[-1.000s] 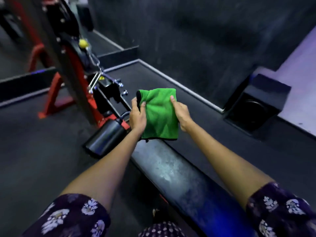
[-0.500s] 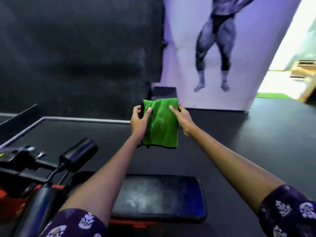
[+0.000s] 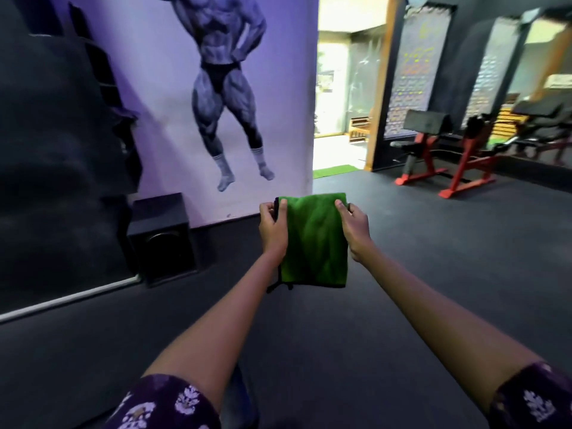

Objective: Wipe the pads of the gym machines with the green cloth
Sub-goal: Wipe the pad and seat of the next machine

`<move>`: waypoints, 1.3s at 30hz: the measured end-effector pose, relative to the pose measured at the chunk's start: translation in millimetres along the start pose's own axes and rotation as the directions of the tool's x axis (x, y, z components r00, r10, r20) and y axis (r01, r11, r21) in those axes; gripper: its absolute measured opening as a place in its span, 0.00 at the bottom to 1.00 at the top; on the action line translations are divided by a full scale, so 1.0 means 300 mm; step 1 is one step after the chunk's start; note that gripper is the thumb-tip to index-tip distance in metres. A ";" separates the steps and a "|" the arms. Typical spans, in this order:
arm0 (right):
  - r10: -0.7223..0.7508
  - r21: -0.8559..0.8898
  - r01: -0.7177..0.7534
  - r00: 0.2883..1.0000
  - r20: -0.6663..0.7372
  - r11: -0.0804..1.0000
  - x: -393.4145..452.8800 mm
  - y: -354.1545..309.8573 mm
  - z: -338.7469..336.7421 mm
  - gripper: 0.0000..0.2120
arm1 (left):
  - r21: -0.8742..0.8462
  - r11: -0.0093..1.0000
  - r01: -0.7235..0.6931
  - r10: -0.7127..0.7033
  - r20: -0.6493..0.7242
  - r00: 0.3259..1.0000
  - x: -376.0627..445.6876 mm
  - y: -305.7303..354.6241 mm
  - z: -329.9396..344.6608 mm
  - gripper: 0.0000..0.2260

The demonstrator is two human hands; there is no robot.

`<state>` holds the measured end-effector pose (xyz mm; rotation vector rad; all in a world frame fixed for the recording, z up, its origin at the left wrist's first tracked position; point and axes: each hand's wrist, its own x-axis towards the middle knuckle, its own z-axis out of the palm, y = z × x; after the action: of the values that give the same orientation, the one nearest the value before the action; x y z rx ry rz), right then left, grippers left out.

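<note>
Dark gym floor (image 3: 402,274), mural wall (image 3: 173,88) ahead. You hold the folded cloth (image 3: 314,243) in the air, long axis vertical; left hand (image 3: 274,229) and right hand (image 3: 354,226) pinch its upper side edges.

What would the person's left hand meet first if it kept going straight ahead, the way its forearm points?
Probably nothing close: the left hand, gripping the green cloth with the right hand, points over bare floor toward the mural wall. That wall looks first, though depth is unclear.
</note>
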<state>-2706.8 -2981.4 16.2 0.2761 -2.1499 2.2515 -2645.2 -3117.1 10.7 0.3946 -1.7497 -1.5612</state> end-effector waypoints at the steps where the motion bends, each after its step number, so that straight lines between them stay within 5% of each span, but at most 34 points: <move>1: 0.013 0.014 -0.013 1.000 -0.004 1.000 0.026 0.005 -0.075 0.15 | 0.012 1.000 -0.010 0.009 0.050 0.999 -0.017 -0.001 0.084 0.10; 5: -0.025 -0.007 0.024 0.996 -0.081 1.000 0.190 -0.007 -0.409 0.08 | 0.048 0.997 -0.065 0.057 0.160 0.985 -0.049 0.007 0.480 0.08; 19: -0.197 -0.262 0.110 0.922 -0.333 0.959 0.760 0.168 -1.089 0.16 | 0.095 0.992 -0.087 0.061 0.241 0.969 0.051 -0.147 1.438 0.10; 27: -0.249 -0.420 0.070 0.887 -0.388 0.905 1.330 0.214 -1.474 0.16 | -0.043 0.994 0.104 -0.085 0.312 0.946 0.296 -0.271 2.125 0.11; 34: -0.070 -0.343 -0.086 0.906 -0.418 0.935 1.798 0.266 -1.833 0.13 | -0.012 0.965 0.262 -0.204 0.592 0.779 0.458 -0.362 2.664 0.13; 39: 0.091 -0.179 -0.182 0.901 -0.425 0.967 2.185 0.366 -2.096 0.16 | 0.015 0.958 0.285 -0.249 0.533 0.809 0.626 -0.468 3.094 0.21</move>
<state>-3439.7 -2435.2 -25.7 -0.3405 -2.1974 1.8873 -3452.7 -2605.6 -43.3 0.1855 -2.1171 -2.0753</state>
